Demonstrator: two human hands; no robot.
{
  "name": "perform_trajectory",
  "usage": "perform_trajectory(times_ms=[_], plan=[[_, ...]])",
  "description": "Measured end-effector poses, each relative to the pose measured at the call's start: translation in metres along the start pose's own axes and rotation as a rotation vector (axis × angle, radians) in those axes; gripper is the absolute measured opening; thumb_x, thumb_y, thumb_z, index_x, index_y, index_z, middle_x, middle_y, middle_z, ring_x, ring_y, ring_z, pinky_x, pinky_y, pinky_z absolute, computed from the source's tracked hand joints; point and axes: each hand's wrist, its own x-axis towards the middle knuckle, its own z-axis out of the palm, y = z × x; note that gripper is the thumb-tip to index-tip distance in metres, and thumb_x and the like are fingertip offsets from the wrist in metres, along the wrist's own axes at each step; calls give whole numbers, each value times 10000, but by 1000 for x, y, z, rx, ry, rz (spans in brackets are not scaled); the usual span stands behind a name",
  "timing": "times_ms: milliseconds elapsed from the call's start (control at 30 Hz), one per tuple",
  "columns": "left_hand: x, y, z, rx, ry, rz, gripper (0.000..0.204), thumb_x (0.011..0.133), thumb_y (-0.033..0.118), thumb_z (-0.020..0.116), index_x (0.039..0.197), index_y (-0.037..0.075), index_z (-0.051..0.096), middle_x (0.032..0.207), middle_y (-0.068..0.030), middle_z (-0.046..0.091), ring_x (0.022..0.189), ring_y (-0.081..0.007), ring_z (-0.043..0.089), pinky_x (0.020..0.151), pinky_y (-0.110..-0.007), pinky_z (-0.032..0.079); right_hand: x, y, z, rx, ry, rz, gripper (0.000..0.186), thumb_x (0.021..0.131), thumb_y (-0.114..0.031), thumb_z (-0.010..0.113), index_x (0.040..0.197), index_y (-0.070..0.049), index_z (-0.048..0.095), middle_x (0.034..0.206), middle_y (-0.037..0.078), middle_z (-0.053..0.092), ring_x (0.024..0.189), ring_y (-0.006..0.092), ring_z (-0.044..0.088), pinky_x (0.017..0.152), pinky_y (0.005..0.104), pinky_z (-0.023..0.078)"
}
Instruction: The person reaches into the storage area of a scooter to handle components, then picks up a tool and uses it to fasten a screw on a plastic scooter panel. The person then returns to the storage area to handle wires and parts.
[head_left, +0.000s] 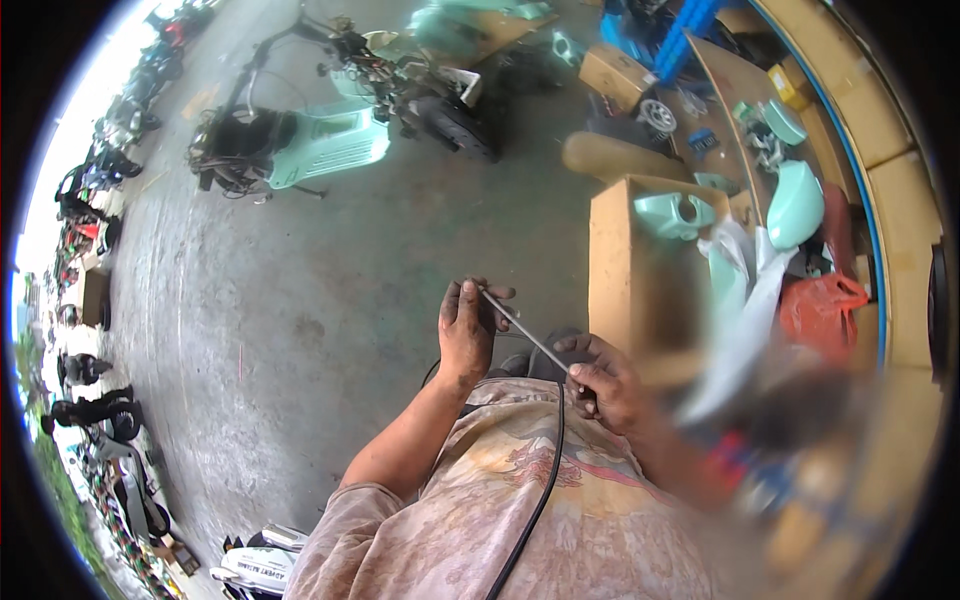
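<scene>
A thin grey rod [522,328] slants between my two hands in front of my body. My left hand [466,325] pinches its upper end, with the fingertips darkened by grime. Lower and to the right, my right hand [605,382] grips the other end between thumb and fingers; whether that end has a handle is hidden. A black cable [553,462] runs down over my stained shirt from near my right hand. I cannot tell whether it joins the rod.
A partly stripped scooter with a mint-green floorboard [330,145] stands ahead on the grey floor. To the right are an open cardboard box [612,275], mint-green body panels [796,205] and a red plastic bag [822,312]. Motorbikes [128,485] line the left side.
</scene>
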Motion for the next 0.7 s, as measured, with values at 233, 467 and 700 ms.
perform_trajectory(times_ms=[233, 467, 700], plan=[[65, -8, -29, -163, 305, 53, 256, 1013, 236, 422, 1100, 6, 494, 945, -150, 639, 676, -168, 556, 620, -293, 486, 92, -37, 8, -273, -294, -160, 356, 930, -160, 602, 1234, -2, 504, 905, 61, 612, 752, 153, 611, 660, 264, 524], [77, -4, -55, -509, 486, -2, 210, 991, 173, 447, 1113, 12, 501, 1000, -134, 624, 679, -166, 524, 697, -302, 494, 167, -85, 52, -871, -520, -587, 281, 821, -27, 684, 1093, 1, 617, 953, 105, 641, 827, 180, 638, 713, 322, 521], [109, 38, -143, -1017, 655, -70, 210, 1007, 208, 430, 1102, 25, 470, 1154, -185, 603, 591, -125, 456, 665, -279, 471, 275, -49, 134, -971, -637, -837, 118, 835, -44, 666, 933, -28, 602, 903, 126, 669, 797, 253, 677, 688, 332, 538]])
